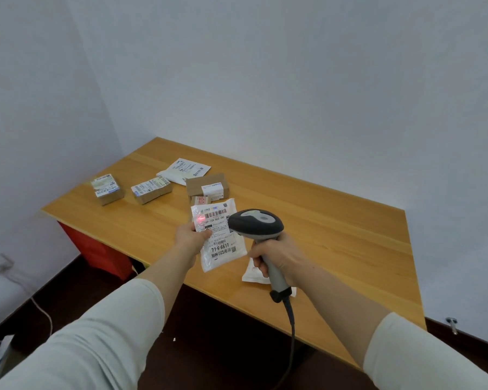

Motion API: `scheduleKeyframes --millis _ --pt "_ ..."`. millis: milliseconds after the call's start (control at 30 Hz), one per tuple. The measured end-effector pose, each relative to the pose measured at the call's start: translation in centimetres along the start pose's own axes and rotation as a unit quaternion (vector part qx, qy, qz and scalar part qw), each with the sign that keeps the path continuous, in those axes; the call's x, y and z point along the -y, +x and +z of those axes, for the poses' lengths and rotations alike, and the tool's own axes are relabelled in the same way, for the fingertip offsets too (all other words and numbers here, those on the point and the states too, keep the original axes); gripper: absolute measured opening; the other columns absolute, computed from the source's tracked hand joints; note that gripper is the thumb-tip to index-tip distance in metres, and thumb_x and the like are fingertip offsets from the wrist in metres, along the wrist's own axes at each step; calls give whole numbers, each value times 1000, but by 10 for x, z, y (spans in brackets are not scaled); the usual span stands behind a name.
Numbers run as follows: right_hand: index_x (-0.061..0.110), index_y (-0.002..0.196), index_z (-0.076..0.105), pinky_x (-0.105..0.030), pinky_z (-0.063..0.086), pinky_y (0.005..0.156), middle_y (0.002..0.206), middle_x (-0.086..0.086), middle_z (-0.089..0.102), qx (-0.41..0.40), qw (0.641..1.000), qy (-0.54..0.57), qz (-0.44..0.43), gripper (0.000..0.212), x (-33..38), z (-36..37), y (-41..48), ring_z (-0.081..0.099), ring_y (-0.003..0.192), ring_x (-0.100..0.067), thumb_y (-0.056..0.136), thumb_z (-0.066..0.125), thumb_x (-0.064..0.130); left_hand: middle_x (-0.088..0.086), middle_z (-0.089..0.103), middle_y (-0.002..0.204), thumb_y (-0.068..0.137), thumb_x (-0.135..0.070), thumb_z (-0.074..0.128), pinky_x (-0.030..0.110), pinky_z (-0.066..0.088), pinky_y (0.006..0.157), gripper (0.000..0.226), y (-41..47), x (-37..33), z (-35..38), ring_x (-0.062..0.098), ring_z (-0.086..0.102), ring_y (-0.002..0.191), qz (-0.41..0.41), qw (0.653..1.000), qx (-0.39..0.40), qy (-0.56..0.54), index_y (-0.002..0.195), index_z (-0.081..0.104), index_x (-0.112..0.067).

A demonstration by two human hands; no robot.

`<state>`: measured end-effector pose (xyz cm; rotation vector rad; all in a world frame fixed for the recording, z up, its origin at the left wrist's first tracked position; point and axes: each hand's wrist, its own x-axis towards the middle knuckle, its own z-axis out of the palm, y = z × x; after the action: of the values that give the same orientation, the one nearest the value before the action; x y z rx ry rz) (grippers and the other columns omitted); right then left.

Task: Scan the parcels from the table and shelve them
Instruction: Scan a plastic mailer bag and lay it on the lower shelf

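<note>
Parcel (219, 235) between left-hand fingers (204, 235)

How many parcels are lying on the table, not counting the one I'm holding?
6: a cardboard box far left, a second box beside it, a white mailer behind, a brown box, a small parcel partly hidden by the held pouch, a white bag beneath the right hand.

The held pouch (220, 237) hides most of a small box (200, 199); the scanner cable (293, 325) runs off the bottom edge
</note>
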<state>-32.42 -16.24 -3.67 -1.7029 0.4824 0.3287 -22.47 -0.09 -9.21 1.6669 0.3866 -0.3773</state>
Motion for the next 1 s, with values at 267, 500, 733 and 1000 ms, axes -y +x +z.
scheduleKeyframes --millis 267,500,733,1000 --pt "4 61 52 -23 39 45 50 -8 53 -1 1000 4 3 22 4 20 -11 42 41 -17 79 60 -4 17 65 115 91 3 58 40 50 76 19 -3 6 -19 33 63 101 -7 1000 -7 -11 109 61 -4" --pt "0 77 60 -24 43 46 62 -14 65 5 999 41 2 7 6 38 -14 47 43 -18 80 65 -3 17 65 112 91 3 58 42 53 79 16 -4 12 -40 31 63 96 -33 998 -12 -55 103 60 -6" --pt "11 82 61 -29 49 51 80 -4 60 -89 994 59 14 18 -2 66 23 55 70 -17 76 76 3 16 67 110 92 5 55 47 53 84 26 -27 35 -94 31 65 97 -46 986 -24 -155 117 59 1" --pt "2 81 61 -27 46 49 68 -10 63 140 988 -58 24 16 -26 177 22 58 54 -18 76 71 -10 14 70 109 88 13 48 47 55 85 36 -114 111 -191 29 68 98 -85 959 -115 -243 115 64 -4"
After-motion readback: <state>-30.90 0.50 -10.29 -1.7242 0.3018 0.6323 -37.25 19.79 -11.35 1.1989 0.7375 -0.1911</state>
